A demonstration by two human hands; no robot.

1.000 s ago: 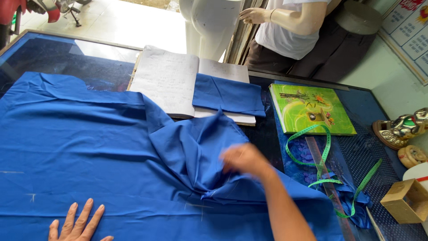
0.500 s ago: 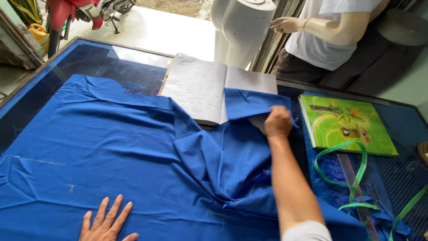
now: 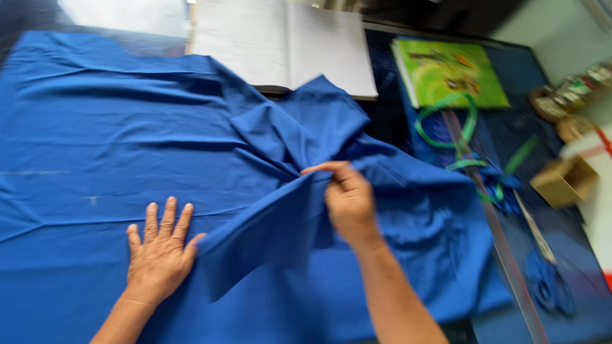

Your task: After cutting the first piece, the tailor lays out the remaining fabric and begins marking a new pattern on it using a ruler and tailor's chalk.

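I note my right hand [image 3: 347,200] pinching a raised fold of the blue cloth [image 3: 115,127] — the fold running down-left toward my left hand [image 3: 159,248], pressed flat, fingers spread.

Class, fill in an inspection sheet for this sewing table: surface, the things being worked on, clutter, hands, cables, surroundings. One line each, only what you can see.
Surface: dark table, mostly covered by cloth.
Job's things: blue fabric spread out, bunched into folds at the middle.
Clutter: open notebook; green book; green measuring tape; long ruler; small cardboard box.
Hands: left hand flat on the fabric, fingers spread; right hand pinching a raised fold.
Cables: nothing seen.
Surroundings: pale floor beyond the table's far edge; picture blurred at the right.
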